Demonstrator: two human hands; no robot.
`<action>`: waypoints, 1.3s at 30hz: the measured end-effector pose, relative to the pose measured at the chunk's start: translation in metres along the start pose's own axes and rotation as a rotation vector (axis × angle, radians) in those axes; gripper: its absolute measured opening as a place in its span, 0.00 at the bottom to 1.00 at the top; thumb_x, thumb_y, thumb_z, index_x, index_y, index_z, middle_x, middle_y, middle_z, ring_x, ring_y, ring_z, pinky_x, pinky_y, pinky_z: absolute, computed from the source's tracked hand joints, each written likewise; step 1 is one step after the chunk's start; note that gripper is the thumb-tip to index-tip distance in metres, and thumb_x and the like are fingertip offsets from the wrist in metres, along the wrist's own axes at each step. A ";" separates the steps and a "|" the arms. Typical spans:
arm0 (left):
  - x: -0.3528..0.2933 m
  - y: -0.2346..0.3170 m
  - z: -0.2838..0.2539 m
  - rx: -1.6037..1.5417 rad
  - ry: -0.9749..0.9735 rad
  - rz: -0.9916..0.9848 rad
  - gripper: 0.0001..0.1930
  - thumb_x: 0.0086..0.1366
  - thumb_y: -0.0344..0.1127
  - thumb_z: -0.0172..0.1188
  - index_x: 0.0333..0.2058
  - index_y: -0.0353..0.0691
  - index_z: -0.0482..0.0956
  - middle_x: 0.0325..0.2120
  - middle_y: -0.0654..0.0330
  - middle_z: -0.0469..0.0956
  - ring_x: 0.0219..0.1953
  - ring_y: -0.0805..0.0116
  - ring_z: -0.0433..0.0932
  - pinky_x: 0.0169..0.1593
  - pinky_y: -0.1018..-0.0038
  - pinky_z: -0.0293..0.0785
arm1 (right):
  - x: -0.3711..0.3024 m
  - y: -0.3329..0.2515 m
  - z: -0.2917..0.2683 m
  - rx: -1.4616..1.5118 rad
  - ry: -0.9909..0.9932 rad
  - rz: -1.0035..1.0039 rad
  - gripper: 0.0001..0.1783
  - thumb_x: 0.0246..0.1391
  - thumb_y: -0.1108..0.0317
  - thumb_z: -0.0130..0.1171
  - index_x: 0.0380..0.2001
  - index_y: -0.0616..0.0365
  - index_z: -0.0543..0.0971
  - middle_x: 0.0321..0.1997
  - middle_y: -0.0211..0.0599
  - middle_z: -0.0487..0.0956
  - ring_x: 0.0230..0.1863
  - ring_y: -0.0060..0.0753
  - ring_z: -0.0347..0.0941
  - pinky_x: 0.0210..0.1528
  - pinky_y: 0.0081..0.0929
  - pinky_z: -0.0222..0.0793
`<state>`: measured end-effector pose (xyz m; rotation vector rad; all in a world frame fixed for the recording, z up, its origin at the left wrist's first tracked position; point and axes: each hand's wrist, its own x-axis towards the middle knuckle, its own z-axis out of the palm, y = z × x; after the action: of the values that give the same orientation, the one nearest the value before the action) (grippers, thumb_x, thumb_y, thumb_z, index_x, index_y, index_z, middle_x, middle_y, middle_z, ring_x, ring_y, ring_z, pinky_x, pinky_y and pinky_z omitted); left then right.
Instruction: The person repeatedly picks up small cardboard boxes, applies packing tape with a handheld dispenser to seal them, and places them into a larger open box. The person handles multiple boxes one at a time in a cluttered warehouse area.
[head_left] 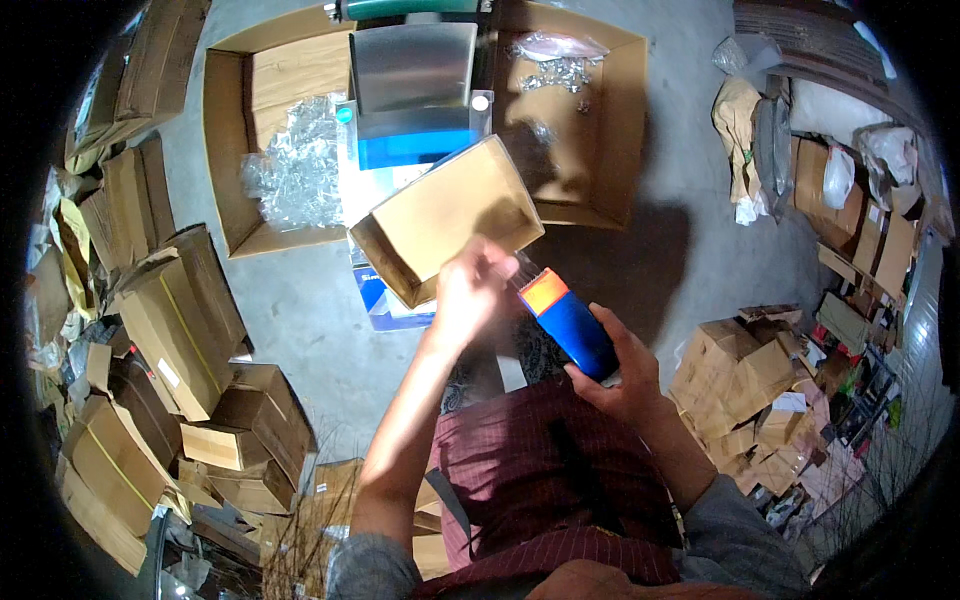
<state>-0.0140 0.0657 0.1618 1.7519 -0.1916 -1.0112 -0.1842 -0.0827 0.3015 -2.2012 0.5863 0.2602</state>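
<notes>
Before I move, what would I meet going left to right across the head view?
Yellow-strapped cardboard box, heap of clear packets, left hand, blue-and-orange object, right hand, pile of cardboard.

**Boxes crowd the front as floor opens at both sides**

A tilted small carton (445, 210) blocks the way ahead of the left hand (472, 285), though its open top admits a reach from above. Beyond it, a metal chute (415, 75) stands between a large left box (230, 150) and a large right box (622, 130). A blue and orange tool (572, 325) fills most of the gap to the right hand (625, 375). At left, grey floor (315, 340) gives passage beside stacked cartons (175, 330); at right, shaded floor (645, 280) offers a lane bounded by a cardboard pile (735, 370).
</notes>
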 end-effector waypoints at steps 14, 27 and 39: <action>0.089 -0.077 0.034 0.320 0.019 0.088 0.12 0.63 0.40 0.68 0.32 0.38 0.81 0.24 0.50 0.82 0.28 0.56 0.82 0.35 0.63 0.76 | 0.037 0.051 0.047 -0.013 0.091 0.140 0.44 0.50 0.58 0.73 0.66 0.62 0.65 0.59 0.59 0.76 0.55 0.62 0.77 0.58 0.47 0.74; 0.088 -0.080 0.050 0.472 0.031 0.103 0.11 0.62 0.43 0.67 0.32 0.41 0.81 0.25 0.50 0.82 0.28 0.49 0.82 0.36 0.58 0.77 | 0.060 0.046 0.046 0.034 0.065 0.319 0.41 0.50 0.54 0.72 0.63 0.59 0.69 0.55 0.57 0.79 0.53 0.60 0.78 0.54 0.46 0.75; 0.026 -0.121 0.077 0.509 0.028 0.190 0.11 0.64 0.40 0.64 0.33 0.40 0.76 0.29 0.48 0.81 0.30 0.47 0.82 0.35 0.55 0.79 | 0.012 0.053 0.053 -0.057 0.001 0.349 0.40 0.51 0.53 0.72 0.63 0.60 0.70 0.57 0.57 0.78 0.55 0.58 0.78 0.56 0.45 0.75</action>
<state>-0.0916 0.0493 0.0400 2.1524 -0.6303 -0.8435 -0.1998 -0.0753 0.2275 -2.1441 0.9745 0.4621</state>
